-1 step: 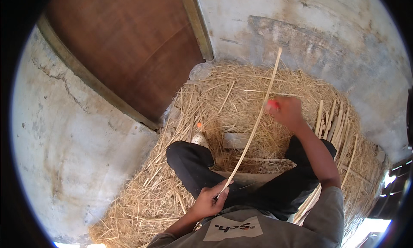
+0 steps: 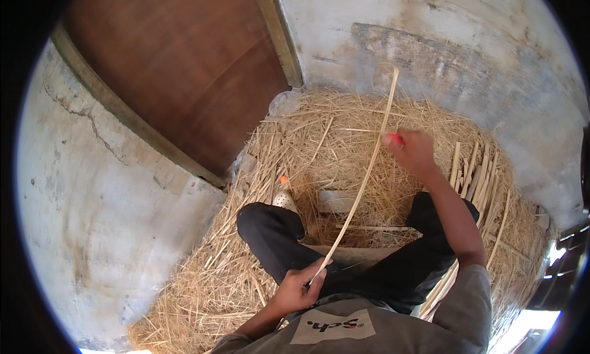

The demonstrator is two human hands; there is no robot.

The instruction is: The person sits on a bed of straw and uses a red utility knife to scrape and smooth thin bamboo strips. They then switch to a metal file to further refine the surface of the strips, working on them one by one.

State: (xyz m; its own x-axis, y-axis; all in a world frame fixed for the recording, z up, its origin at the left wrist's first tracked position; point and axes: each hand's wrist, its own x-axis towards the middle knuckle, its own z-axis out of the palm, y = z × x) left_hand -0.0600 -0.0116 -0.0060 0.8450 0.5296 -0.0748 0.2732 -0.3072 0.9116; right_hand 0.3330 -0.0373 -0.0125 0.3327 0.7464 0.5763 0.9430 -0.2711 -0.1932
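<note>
A long, pale bamboo strip (image 2: 365,186) slants up and away from my lap, gently bowed. My left hand (image 2: 300,288) is closed around its near end, low over my lap. Farther up, my right hand (image 2: 412,152) grips a red-handled tool (image 2: 395,139) at the strip's right side. Motion smears this hand a little, and the tool's blade cannot be made out. Near the strip's far tip a fine, hair-thin curl of fibre stands off to the left.
Straw-like shavings (image 2: 203,292) cover the floor around my crossed legs. A bundle of split strips (image 2: 482,176) lies at the right. A light perforated shoe (image 2: 284,200), an orange bit (image 2: 284,179) and a flat block (image 2: 337,201) are ahead. Stained walls (image 2: 442,47) and a brown door (image 2: 184,65) enclose the corner.
The red-handled tool and my right hand have shifted slightly up along the strip. The strip's far end has moved slightly left. My left hand keeps its place.
</note>
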